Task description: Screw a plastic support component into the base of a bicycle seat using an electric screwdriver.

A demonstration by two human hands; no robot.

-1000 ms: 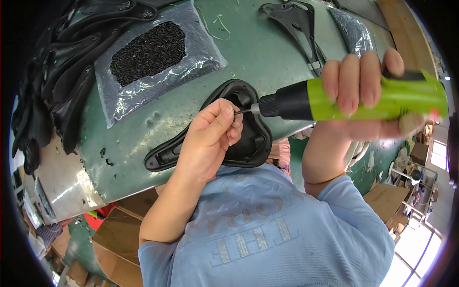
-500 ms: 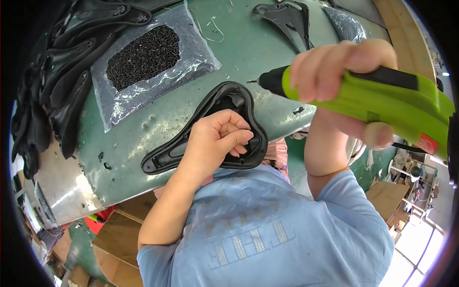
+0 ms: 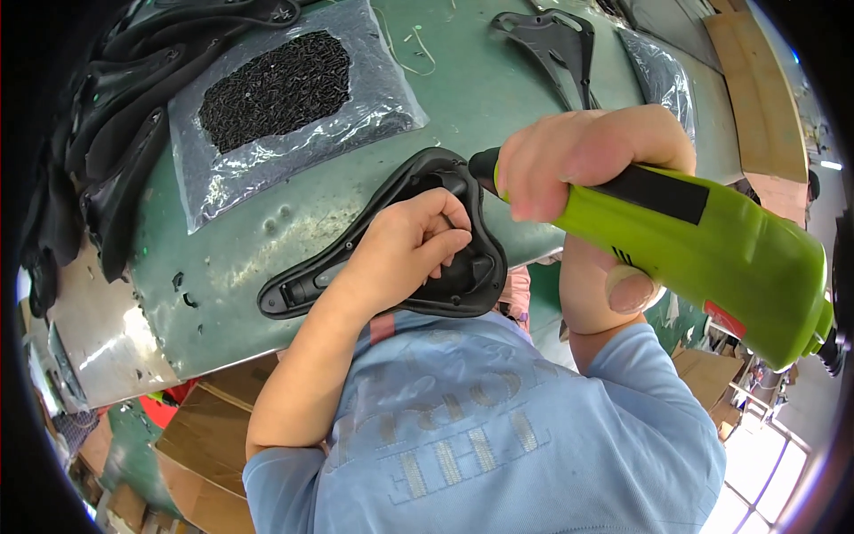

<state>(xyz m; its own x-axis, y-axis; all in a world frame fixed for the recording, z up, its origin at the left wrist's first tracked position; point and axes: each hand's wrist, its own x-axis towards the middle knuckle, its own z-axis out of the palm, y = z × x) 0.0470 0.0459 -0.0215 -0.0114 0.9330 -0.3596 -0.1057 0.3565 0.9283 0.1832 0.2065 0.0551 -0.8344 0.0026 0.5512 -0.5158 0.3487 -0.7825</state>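
A black bicycle saddle (image 3: 487, 267) lies underside up on the green tabletop, its narrow nose pointing left. Over its hollow, my left hand (image 3: 411, 245) is closed with thumb and fingers pinched together; whatever they may hold is hidden. My right hand (image 3: 592, 156) wraps round a lime-green and black electric screwdriver (image 3: 712, 254). The tool's black front end is at the saddle's upper right rim, angled down to the left. Its bit cannot be made out, so contact with a screw is unclear.
Small black screws (image 3: 276, 93) fill an opened clear plastic bag (image 3: 391, 111) beyond the saddle. Several black saddles (image 3: 111, 147) are heaped at the left. A dark plastic saddle shell (image 3: 569, 40) and another clear bag (image 3: 663, 80) lie at the far right. Cardboard (image 3: 213, 436) stands below the table.
The screwdriver has come left and down onto the saddle's rim, its rear end swinging lower. My left hand stays pinched over the hollow. The whole view has shifted slightly.
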